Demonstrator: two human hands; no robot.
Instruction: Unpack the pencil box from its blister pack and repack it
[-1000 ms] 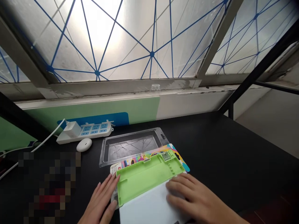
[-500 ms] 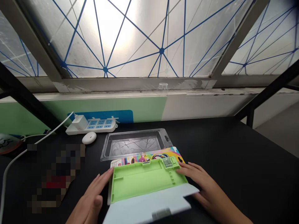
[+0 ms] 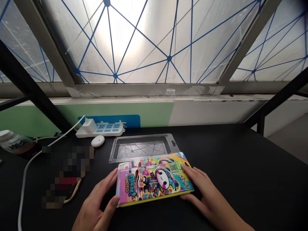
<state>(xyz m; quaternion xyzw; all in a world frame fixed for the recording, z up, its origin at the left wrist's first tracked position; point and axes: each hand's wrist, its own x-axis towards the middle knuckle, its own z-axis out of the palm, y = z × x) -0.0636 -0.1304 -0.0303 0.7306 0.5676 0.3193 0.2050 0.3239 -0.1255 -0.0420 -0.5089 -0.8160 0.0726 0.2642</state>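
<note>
A colourful pencil case (image 3: 156, 181) with a printed cartoon figure lies flat on the black table, its lid down. My left hand (image 3: 98, 195) grips its left edge, thumb at the front corner and fingers along the side. At the right end my right hand (image 3: 202, 186) holds the case between thumb and fingers, the fingertips by a small green button part (image 3: 176, 167). Beneath the case, a printed backing card (image 3: 181, 156) shows along the far side. Behind it rests a clear plastic packaging tray (image 3: 143, 148).
A white power strip (image 3: 107, 129) with a plugged-in charger stands at the back left, its white cable running down the left side. Near it are a white oval case (image 3: 98, 141), a blurred-out item (image 3: 69, 176) and a white-capped bottle (image 3: 16, 142). A clear cup (image 3: 170, 92) sits on the sill.
The pencil case's lid has swung from open toward me to closed, covering the green inside. Both hands stay at its ends, and the left thumb now rests on the front corner. The view has shifted slightly.
</note>
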